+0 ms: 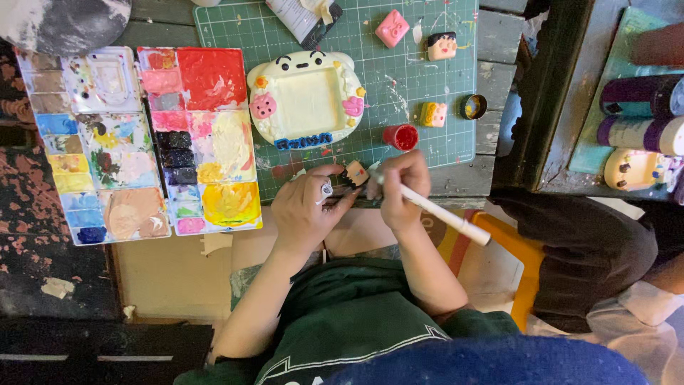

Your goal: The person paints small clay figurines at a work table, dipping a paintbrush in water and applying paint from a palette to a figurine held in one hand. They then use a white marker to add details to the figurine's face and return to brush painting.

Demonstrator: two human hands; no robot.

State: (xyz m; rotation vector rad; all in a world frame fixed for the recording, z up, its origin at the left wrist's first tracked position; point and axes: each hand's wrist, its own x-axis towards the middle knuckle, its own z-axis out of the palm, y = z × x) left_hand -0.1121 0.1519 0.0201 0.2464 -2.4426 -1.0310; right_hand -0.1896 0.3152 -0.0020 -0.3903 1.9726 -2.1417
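Small figure: a little orange-and-cream painted piece [355, 173], pinched at the near edge of the green cutting mat [427, 85], just in front of your chest.
Left hand: your left hand [308, 207] is curled, fingertips closed on the small figure, knuckles up, wrist bent in from the lower left; a ring shows on one finger.
Right hand: your right hand [400, 189] is closed round a white brush [436, 209] in a pen grip, its tip end at the figure, the handle slanting down and to the right past your wrist.
Hands together: the two meet at the figure, touching or nearly so.
Forearms: both rise bare from a dark green shirt, elbows low, converging on the mat edge.
Frame: a cream animal-faced photo frame [306, 100] with pink and yellow ornaments lies on the mat just beyond your hands.
Paint pot: a red open pot [402, 137] stands just beyond your right hand.
Palettes: two paint-filled trays [142, 135] lie side by side on the counter, to the left of the mat.
Other pieces: a pink square [392, 28], a black-haired head [442, 45] and a yellow piece [433, 114] sit further up the mat.
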